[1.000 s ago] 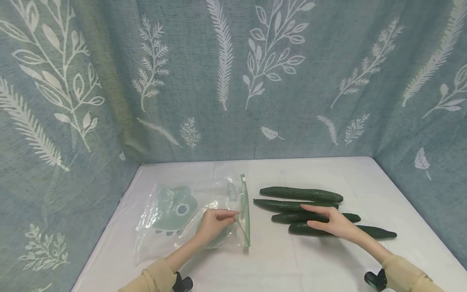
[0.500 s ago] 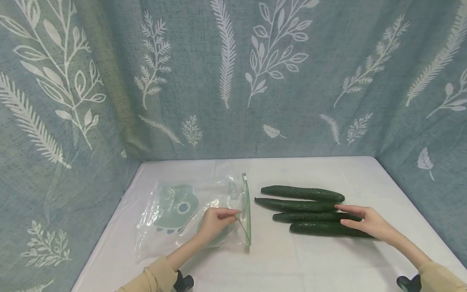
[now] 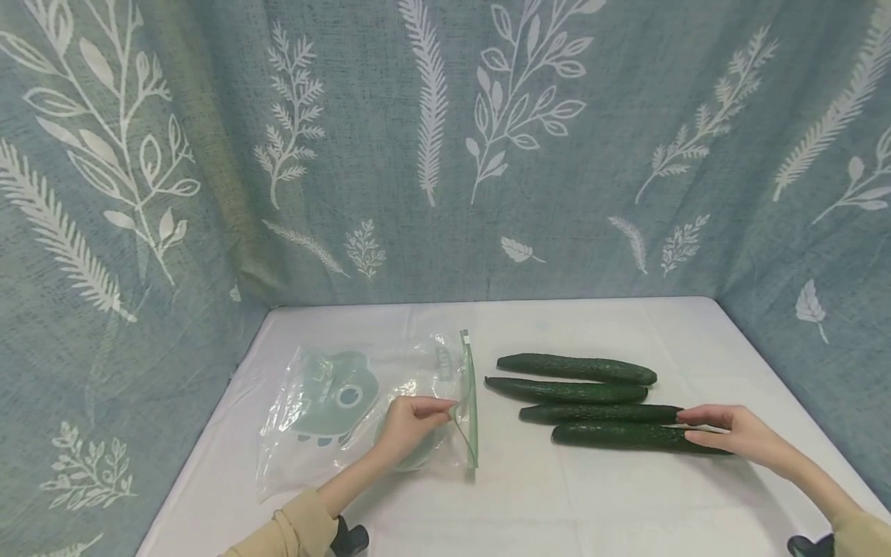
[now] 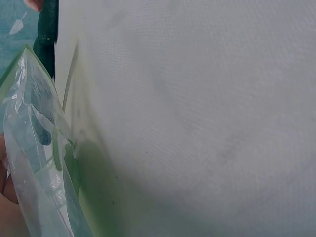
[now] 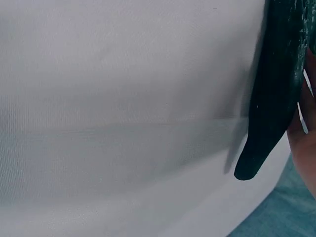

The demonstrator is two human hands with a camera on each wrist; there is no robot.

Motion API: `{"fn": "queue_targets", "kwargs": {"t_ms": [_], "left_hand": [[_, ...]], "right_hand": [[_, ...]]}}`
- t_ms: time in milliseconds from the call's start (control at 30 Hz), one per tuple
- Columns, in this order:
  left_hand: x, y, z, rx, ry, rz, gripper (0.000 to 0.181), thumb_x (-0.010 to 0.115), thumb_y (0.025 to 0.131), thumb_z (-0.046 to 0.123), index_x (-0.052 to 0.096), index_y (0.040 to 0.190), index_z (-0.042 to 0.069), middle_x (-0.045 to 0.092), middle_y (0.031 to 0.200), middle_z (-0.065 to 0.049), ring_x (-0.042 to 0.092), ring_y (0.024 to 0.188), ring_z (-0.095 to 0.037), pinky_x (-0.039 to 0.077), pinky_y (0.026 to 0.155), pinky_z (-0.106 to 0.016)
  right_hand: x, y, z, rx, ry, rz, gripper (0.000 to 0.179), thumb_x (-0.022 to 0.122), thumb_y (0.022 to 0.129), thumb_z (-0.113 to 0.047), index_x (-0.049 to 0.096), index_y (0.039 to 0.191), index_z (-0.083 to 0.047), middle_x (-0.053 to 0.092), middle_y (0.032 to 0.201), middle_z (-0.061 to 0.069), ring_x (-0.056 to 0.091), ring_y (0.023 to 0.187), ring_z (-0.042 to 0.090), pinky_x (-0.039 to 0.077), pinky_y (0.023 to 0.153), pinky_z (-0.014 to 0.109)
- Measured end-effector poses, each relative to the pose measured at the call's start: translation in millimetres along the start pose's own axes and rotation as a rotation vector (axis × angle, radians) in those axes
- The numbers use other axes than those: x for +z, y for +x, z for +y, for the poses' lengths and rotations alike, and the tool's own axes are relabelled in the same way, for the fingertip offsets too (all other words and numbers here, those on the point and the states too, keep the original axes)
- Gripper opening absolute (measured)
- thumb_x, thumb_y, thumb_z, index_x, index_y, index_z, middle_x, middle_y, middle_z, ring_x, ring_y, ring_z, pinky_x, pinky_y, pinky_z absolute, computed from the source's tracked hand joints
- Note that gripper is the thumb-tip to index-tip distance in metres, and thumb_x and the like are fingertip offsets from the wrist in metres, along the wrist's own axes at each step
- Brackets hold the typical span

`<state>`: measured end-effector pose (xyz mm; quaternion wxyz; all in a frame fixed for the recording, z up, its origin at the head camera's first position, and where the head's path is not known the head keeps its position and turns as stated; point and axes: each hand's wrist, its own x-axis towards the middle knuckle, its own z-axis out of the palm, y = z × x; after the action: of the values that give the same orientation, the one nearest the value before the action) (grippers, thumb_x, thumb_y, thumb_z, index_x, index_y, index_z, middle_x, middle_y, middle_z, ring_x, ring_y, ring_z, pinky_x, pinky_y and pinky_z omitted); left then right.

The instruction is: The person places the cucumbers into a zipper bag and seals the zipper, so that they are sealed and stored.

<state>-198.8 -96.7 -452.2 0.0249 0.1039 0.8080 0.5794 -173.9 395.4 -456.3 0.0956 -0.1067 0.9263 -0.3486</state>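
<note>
A clear zip bag [image 3: 379,379] with a green cartoon creature print lies on the left of the white table. My left hand [image 3: 414,424] pinches the bag's edge near its green zip strip [image 3: 472,402]. In the left wrist view the bag [image 4: 42,148] bulges up beside the fingers. Several dark green cucumbers lie side by side on the right. My right hand [image 3: 741,435] is at the right ends of the two nearest, the third cucumber [image 3: 599,414] and the front cucumber [image 3: 619,436], fingers extended and thumb apart. The front cucumber [image 5: 279,84] overlaps part of that hand in the right wrist view.
The two farther cucumbers, the back one [image 3: 576,368] and the second one [image 3: 564,391], lie behind. A white cloth covers the table [image 3: 529,510]. A blue-green leaf-patterned curtain [image 3: 459,247] encloses it at the back and sides.
My right hand has slid rightward along the cucumbers, from over their middle to the right ends of the front two. My left hand stays at the bag's edge.
</note>
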Motion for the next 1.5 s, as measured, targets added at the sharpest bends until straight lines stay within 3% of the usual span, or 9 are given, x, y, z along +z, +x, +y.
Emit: {"fn": "queue_targets", "kwargs": {"t_ms": [200, 433, 500, 633, 733, 833, 933, 1100, 1500], "left_hand": [[1.1, 5.1, -20.4, 0.017, -0.01, -0.004, 0.017, 0.07, 0.079, -0.001, 0.073, 0.096, -0.001, 0.072, 0.099, -0.017, 0.07, 0.092, -0.029, 0.057, 0.075, -0.018], [0.5, 7.2, -27.3, 0.03, -0.014, -0.024, 0.017, 0.071, 0.079, 0.003, 0.074, 0.096, 0.002, 0.073, 0.099, -0.015, 0.071, 0.093, -0.027, 0.057, 0.076, -0.02], [0.9, 7.1, -27.0, 0.025, -0.016, -0.017, 0.017, 0.071, 0.079, 0.001, 0.073, 0.096, 0.001, 0.073, 0.098, -0.015, 0.07, 0.093, -0.028, 0.057, 0.076, -0.02], [0.5, 3.4, -16.4, 0.018, -0.006, -0.006, 0.017, 0.069, 0.079, -0.004, 0.072, 0.095, -0.003, 0.072, 0.098, -0.019, 0.07, 0.093, -0.032, 0.058, 0.076, -0.022], [-1.2, -1.6, -4.1, 0.016, 0.004, -0.003, 0.016, 0.067, 0.079, -0.005, 0.072, 0.095, -0.005, 0.071, 0.098, -0.02, 0.069, 0.093, -0.034, 0.057, 0.076, -0.021], [-2.8, -5.1, 4.3, 0.022, 0.012, -0.003, 0.016, 0.067, 0.079, -0.006, 0.071, 0.095, -0.006, 0.071, 0.097, -0.021, 0.069, 0.092, -0.035, 0.057, 0.075, -0.019], [-0.4, -0.2, -8.0, 0.021, 0.006, 0.005, 0.016, 0.068, 0.079, -0.006, 0.072, 0.094, -0.005, 0.071, 0.097, -0.021, 0.069, 0.093, -0.035, 0.057, 0.075, -0.019], [1.9, 6.9, -24.5, 0.016, -0.006, -0.004, 0.017, 0.07, 0.079, -0.002, 0.073, 0.095, -0.001, 0.072, 0.098, -0.017, 0.07, 0.094, -0.031, 0.057, 0.075, -0.019], [0.6, 7.7, -25.4, 0.032, -0.027, -0.013, 0.017, 0.071, 0.078, 0.0, 0.074, 0.095, 0.001, 0.073, 0.098, -0.016, 0.07, 0.093, -0.029, 0.056, 0.075, -0.017]], "right_hand": [[8, 2.7, 0, -0.01, -0.141, -0.02, 0.04, 0.073, 0.081, -0.03, 0.068, 0.111, -0.004, 0.069, 0.111, 0.017, 0.052, 0.095, -0.013, 0.054, 0.079, 0.023], [13, 1.7, -1, -0.016, -0.181, -0.033, 0.046, 0.076, 0.077, -0.032, 0.068, 0.114, -0.005, 0.068, 0.114, 0.018, 0.065, 0.103, 0.022, 0.056, 0.081, 0.034], [14, 1.5, 0, -0.026, -0.176, -0.024, 0.047, 0.077, 0.076, -0.032, 0.068, 0.114, -0.005, 0.068, 0.114, 0.018, 0.065, 0.103, 0.02, 0.056, 0.081, 0.036], [15, 2.0, 1, -0.038, -0.173, -0.015, 0.051, 0.077, 0.075, -0.036, 0.068, 0.115, -0.006, 0.068, 0.114, 0.018, 0.059, 0.1, -0.003, 0.056, 0.082, 0.036], [16, 2.2, 2, -0.032, -0.164, -0.015, 0.053, 0.077, 0.074, -0.038, 0.067, 0.115, -0.006, 0.068, 0.115, 0.017, 0.06, 0.101, -0.001, 0.055, 0.083, 0.038], [18, 1.9, 2, -0.016, -0.164, -0.007, 0.053, 0.078, 0.074, -0.037, 0.067, 0.116, -0.007, 0.068, 0.116, 0.016, 0.064, 0.104, 0.013, 0.055, 0.084, 0.04], [20, 1.3, 3, -0.008, -0.169, 0.011, 0.052, 0.078, 0.073, -0.036, 0.067, 0.116, -0.008, 0.068, 0.115, 0.015, 0.064, 0.104, 0.019, 0.055, 0.084, 0.041], [23, 1.0, 5, -0.023, -0.171, 0.037, 0.052, 0.078, 0.072, -0.036, 0.068, 0.115, -0.008, 0.068, 0.114, 0.015, 0.062, 0.102, 0.006, 0.055, 0.083, 0.04], [25, 1.0, 4, -0.066, -0.177, 0.071, 0.048, 0.08, 0.071, -0.027, 0.068, 0.111, -0.004, 0.069, 0.11, 0.018, 0.054, 0.096, -0.011, 0.056, 0.079, 0.034]]}}
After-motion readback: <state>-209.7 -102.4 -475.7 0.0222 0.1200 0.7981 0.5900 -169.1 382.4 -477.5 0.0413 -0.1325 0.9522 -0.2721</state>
